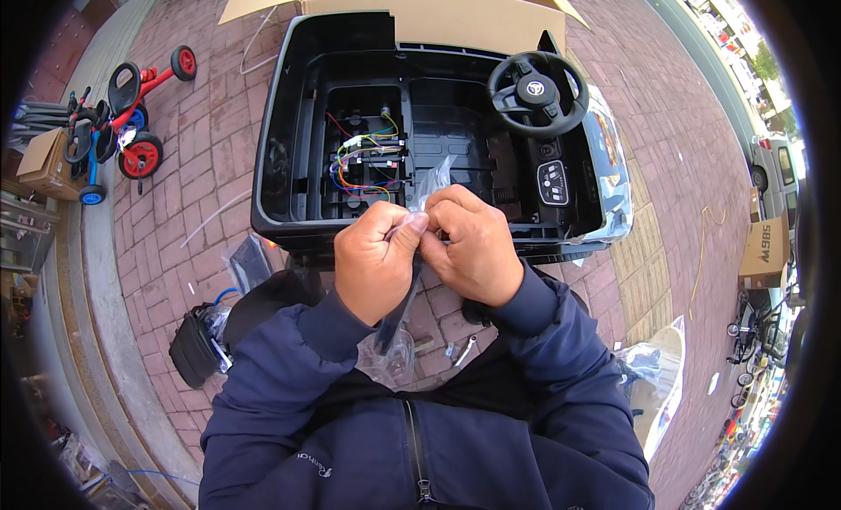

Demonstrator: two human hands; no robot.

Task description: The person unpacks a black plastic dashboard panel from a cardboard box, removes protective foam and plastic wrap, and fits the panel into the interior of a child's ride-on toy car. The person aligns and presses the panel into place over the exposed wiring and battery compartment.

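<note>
My left hand [377, 256] and my right hand [473, 245] meet in front of my chest, fingers pinched together on a clear plastic bag [435, 175]. The bag's crumpled end sticks up between them. Below the hands hangs a dark, long part [392, 328], apparently inside the plastic; its kind is hard to make out. Just beyond sits a black ride-on toy car body [307, 63] with a black steering wheel [536, 91] and a dashboard panel [554, 184]. Coloured wires [359, 164] lie loose in its seat well.
An open cardboard box [473, 17] stands behind the car. Small red and blue tricycles [131, 116] are at left. A wrench [466, 350] lies on the brick pavement between my legs. A black bag [197, 348] sits at left, plastic-wrapped material [657, 378] at right.
</note>
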